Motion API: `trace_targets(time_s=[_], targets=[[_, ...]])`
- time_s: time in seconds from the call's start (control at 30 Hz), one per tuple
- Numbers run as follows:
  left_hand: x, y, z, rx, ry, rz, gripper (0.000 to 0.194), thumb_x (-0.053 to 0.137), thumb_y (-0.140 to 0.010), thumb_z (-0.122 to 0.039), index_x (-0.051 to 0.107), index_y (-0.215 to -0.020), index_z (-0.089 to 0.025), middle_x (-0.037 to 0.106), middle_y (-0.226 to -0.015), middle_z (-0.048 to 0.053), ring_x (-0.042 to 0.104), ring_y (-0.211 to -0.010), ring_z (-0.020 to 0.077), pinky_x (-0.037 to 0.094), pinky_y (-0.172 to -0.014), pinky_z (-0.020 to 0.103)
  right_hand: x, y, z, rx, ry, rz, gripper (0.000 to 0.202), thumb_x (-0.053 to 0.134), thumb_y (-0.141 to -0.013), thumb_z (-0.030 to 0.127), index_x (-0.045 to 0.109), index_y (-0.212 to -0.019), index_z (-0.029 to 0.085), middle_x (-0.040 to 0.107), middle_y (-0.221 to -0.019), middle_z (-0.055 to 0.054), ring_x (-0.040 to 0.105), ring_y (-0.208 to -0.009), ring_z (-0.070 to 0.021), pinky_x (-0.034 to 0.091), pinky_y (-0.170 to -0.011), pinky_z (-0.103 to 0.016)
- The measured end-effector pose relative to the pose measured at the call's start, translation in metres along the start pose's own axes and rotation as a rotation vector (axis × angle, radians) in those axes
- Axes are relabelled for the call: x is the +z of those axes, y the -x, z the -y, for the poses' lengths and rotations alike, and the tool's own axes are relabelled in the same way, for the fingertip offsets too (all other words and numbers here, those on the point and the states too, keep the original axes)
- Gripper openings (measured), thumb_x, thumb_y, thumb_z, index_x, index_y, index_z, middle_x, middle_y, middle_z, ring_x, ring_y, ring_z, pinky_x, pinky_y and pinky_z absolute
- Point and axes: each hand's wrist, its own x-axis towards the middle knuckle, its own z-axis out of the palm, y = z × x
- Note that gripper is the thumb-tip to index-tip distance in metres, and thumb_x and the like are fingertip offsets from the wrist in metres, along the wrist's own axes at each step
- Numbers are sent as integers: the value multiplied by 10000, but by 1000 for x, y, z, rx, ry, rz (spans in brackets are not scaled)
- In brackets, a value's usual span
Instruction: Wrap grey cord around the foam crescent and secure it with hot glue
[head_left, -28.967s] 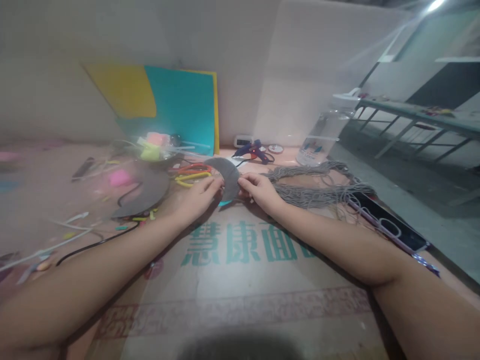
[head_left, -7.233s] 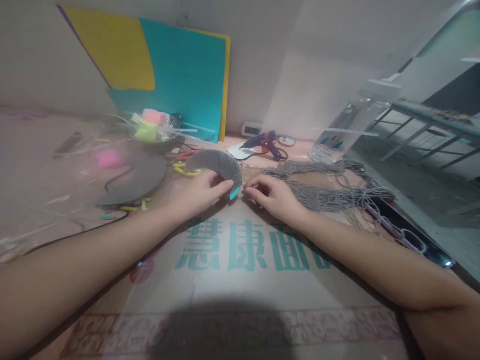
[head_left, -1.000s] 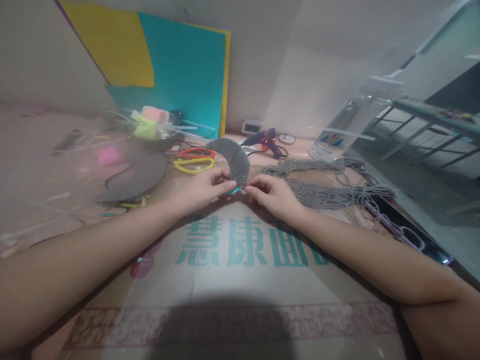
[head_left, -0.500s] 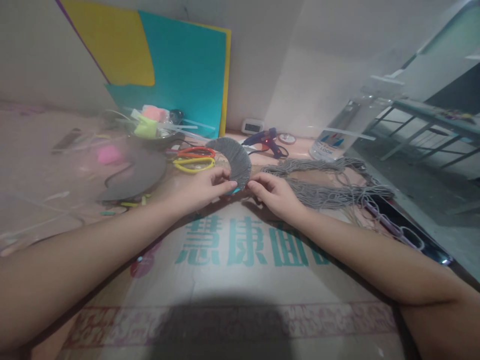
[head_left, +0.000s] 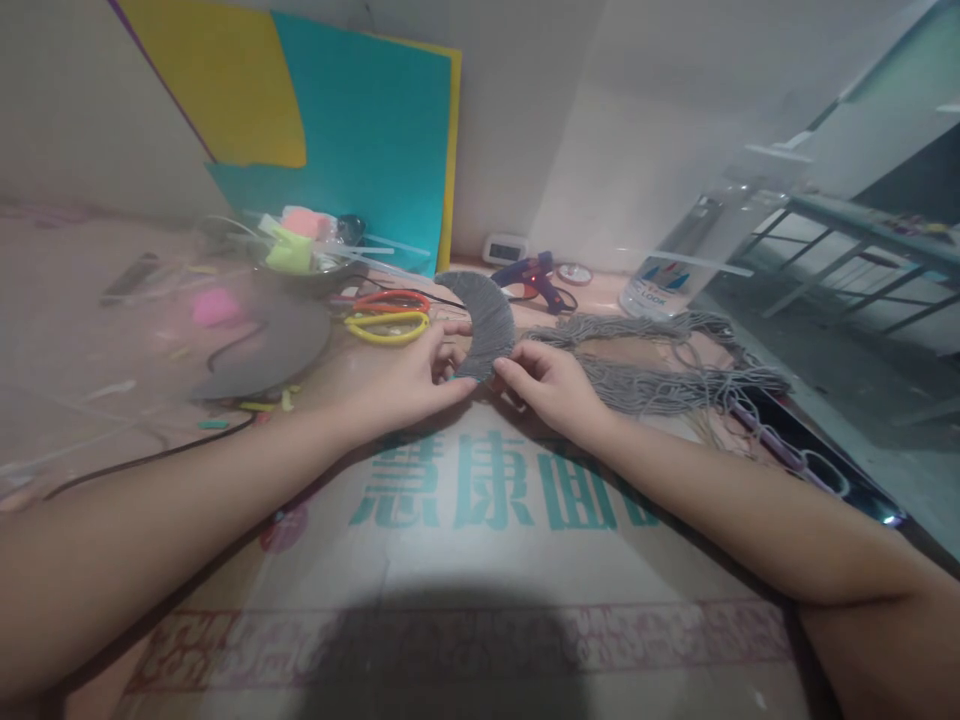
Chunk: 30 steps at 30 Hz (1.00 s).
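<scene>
A grey crescent wrapped in yarn (head_left: 489, 320) is held upright between my hands, above the printed board. My left hand (head_left: 435, 380) grips its lower left, the thumb at the bottom tip and the index finger reaching up along the inner curve. My right hand (head_left: 544, 385) pinches the lower right edge between thumb and curled fingers. A bit of teal shows under the yarn at the bottom tip. Skeins of grey yarn (head_left: 660, 388) lie just right of my right hand. Scissors with red and yellow handles (head_left: 386, 328) rest beyond my left hand.
A purple glue gun (head_left: 525, 272) with a small red light lies behind the crescent, near a small digital clock (head_left: 505, 249). A clear bottle (head_left: 660, 280) stands back right; a phone (head_left: 825, 465) lies at right. Grey crescent-shaped sheet (head_left: 277, 350) and a filled bowl (head_left: 307, 262) are left.
The crescent has turned more upright and shifted slightly right. My left index finger has stretched up along its inner curve, and the left hand has opened wider around it.
</scene>
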Motion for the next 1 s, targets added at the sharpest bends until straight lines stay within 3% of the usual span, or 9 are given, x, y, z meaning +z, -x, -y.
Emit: trace_targets(time_s=[0.17,0.43,0.67,0.9,1.0], targets=[[3,2,-4,80,-45,-19,538,636,-809,-209,370,-1277,-219,451,-831,-45,507,-764,109,409,-723,239,0,1,4,-18,47,11,277,568,-899,375,605,-706,180,609,-590,12,522,-553,-114,390,-544,-233],[4,4,-6,76,-145,-22,489,634,-802,-229,359,-1206,-209,438,-852,-34,507,-799,128,409,-761,266,0,1,6,-23,88,30,276,580,-895,374,630,-714,171,613,-591,14,520,-549,-109,388,-554,-232],[4,5,-9,61,-161,-34,504,622,-824,-253,377,-1259,-185,526,-883,-7,554,-826,152,440,-789,296,1,1,5,6,-5,63,286,581,-893,384,628,-710,170,612,-585,13,529,-542,-109,401,-537,-227],[2,2,-8,48,-6,-43,578,646,-843,-300,417,-1362,-192,598,-995,40,581,-865,146,473,-793,279,-1,-2,-1,55,-167,-5,296,565,-903,405,560,-703,187,626,-630,15,486,-497,-91,406,-495,-218],[1,0,-7,39,-5,-77,477,609,-874,-354,506,-1306,-182,632,-984,42,589,-835,150,467,-771,277,-1,-1,-1,34,-130,-6,296,563,-908,412,563,-716,187,616,-636,15,501,-516,-95,417,-516,-223]])
